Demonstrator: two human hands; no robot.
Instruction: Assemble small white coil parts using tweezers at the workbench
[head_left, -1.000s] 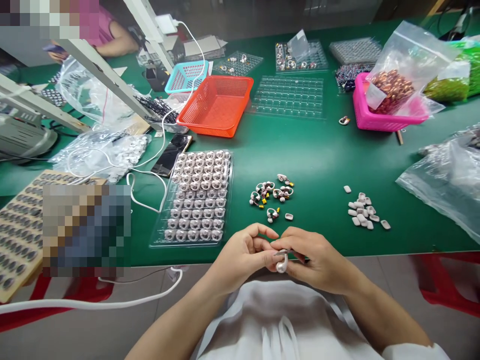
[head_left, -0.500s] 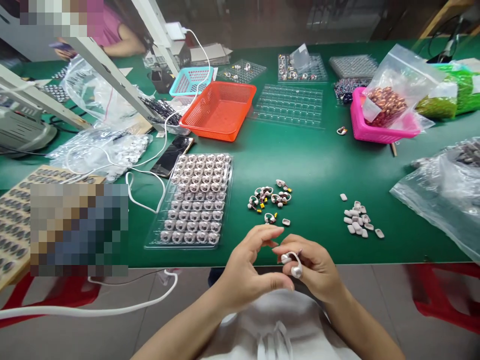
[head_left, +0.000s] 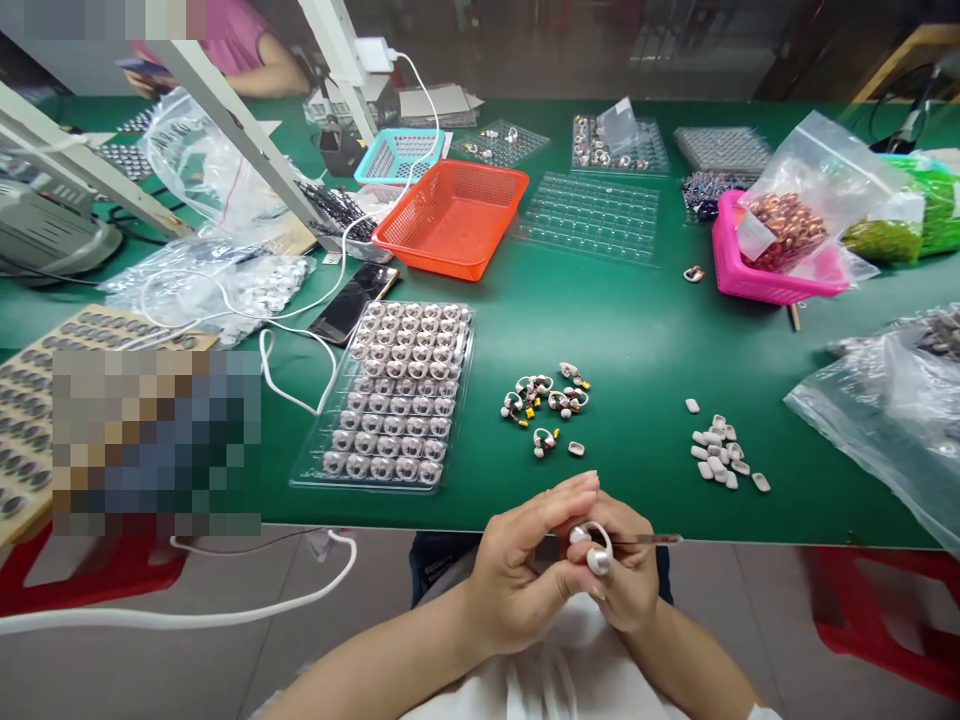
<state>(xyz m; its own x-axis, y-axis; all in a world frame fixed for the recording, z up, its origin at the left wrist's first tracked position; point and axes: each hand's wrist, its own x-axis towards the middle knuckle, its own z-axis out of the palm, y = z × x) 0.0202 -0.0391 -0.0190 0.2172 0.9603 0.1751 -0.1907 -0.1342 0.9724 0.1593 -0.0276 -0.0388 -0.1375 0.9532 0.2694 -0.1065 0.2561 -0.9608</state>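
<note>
A pale C-shaped clip-on earphone, with a bead at each end, is held in front of me just past the table's near edge. My right hand is closed around it. From behind those fingers a thin metal tool sticks out to the right; its kind is unclear. My left hand meets the right one, its thumb pressed at the earphone and its fingers curved over the top. Beyond lie several similar earphones with wires and yellow tabs, and a loose cap. A pile of small pale caps sits further right.
Left of the earphones stands a clear tray full of pale shells, near a phone and white cable. Behind are an orange basket and an empty-looking clear tray. A pink basket holds bagged copper-coloured parts. Another person sits far left.
My left hand has closed in on the right one and now touches the earphone. The thin tool now shows pointing right from the right hand. The view has shifted slightly.
</note>
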